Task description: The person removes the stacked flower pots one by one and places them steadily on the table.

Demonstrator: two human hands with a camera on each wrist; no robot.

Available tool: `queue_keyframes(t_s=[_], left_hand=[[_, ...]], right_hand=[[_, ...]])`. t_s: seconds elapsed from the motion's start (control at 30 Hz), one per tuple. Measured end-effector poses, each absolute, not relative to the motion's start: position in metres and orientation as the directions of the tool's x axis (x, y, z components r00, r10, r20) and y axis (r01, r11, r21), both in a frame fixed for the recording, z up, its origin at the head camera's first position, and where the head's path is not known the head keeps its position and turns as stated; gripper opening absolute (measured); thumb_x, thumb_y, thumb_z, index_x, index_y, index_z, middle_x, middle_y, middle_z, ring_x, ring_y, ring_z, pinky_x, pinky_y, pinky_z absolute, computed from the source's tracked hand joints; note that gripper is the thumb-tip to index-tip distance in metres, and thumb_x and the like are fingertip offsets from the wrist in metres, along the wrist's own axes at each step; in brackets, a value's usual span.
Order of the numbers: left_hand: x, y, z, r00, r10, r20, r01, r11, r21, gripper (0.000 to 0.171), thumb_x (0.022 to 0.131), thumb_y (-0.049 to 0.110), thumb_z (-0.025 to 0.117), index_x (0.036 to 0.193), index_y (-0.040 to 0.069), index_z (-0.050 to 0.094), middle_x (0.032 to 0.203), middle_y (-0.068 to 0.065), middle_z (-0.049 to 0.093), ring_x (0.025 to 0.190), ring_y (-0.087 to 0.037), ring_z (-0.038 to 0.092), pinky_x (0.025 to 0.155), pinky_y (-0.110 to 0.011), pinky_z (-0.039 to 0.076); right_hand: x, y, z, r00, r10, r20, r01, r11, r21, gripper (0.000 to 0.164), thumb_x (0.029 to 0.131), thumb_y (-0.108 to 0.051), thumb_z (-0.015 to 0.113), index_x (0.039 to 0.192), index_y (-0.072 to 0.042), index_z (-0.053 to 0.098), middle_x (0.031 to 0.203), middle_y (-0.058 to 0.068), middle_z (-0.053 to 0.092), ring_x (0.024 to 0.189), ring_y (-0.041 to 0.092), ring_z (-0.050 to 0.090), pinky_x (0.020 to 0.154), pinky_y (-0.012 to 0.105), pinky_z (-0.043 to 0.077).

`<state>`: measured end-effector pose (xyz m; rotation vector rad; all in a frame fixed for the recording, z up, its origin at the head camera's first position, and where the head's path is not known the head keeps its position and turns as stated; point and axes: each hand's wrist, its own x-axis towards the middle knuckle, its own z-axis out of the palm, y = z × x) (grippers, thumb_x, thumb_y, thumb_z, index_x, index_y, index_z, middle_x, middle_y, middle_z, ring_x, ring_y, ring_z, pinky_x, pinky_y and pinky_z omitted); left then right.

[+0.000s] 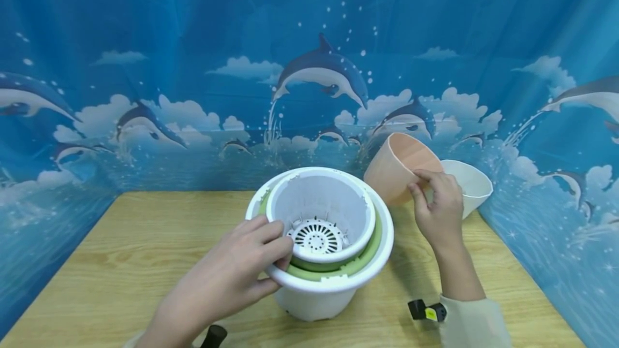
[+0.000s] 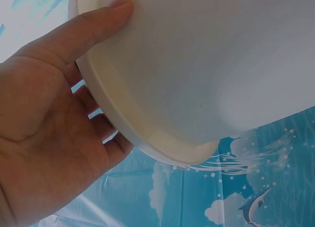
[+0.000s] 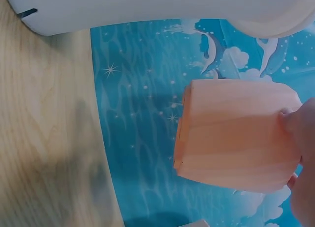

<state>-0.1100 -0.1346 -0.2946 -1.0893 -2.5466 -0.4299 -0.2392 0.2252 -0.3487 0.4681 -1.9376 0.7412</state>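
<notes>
A large white flowerpot [image 1: 309, 297] stands mid-table with a green pot [image 1: 374, 240] nested inside it and a smaller white pot [image 1: 319, 189] with a slotted bottom innermost. My left hand [image 1: 242, 256] grips the near-left rim; in the left wrist view its thumb lies along the outer wall [image 2: 197, 64], fingers over the rim. To the right, my right hand [image 1: 440, 208] pinches the rim of a peach-coloured pot [image 1: 387, 171], which leans with its opening toward the upper right. The right wrist view shows this peach pot tilted on its side, thumb against its wall.
Behind the right hand, a cream-white pot [image 1: 471, 181] tilts at the table's right back edge. The wooden table [image 1: 184, 224] ends at a blue dolphin-print curtain [image 1: 203, 69] along the back and sides. A black strap device [image 1: 425, 311] sits at the right wrist.
</notes>
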Motion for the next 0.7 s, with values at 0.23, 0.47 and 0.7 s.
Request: queue_keyframes(t_s=[0.23,0.47,0.7], left_hand=[[-0.11,-0.134,-0.295,-0.647,0.633,0.424,0.739,0.659,0.144,0.039,0.076,0.024,0.085,0.082,0.03,0.047,0.086,0.019,0.041,0.082,-0.005,0.038,0.07,-0.024,0.038],[-0.111,-0.135,-0.296,-0.641,0.64,0.423,0.743,0.657,0.132,0.04,0.075,0.023,0.085,0.082,0.03,0.047,0.086,0.018,0.041,0.082,-0.005,0.038,0.07,-0.024,0.038],[-0.11,-0.135,-0.296,-0.642,0.638,0.425,0.742,0.656,0.136,0.04,0.075,0.023,0.085,0.082,0.03,0.047,0.086,0.018,0.041,0.082,-0.005,0.038,0.07,-0.024,0.037]], right_hand=[[-0.244,0.227,-0.357,-0.512,-0.026,0.859,-0.563,0.765,-0.312,0.022,0.082,0.002,0.076,0.102,0.004,0.068,0.09,0.02,0.07,0.087,0.036,0.056,0.082,0.05,0.038],[-0.247,0.23,-0.366,-0.555,-0.04,0.831,-0.518,0.798,-0.308,0.023,0.081,0.002,0.077,0.103,0.002,0.069,0.088,0.018,0.069,0.084,0.035,0.056,0.077,0.05,0.036],[-0.25,0.234,-0.373,-0.591,-0.04,0.806,-0.489,0.812,-0.319,0.025,0.081,0.002,0.078,0.104,0.002,0.068,0.096,0.019,0.071,0.079,0.034,0.055,0.078,0.051,0.038]])
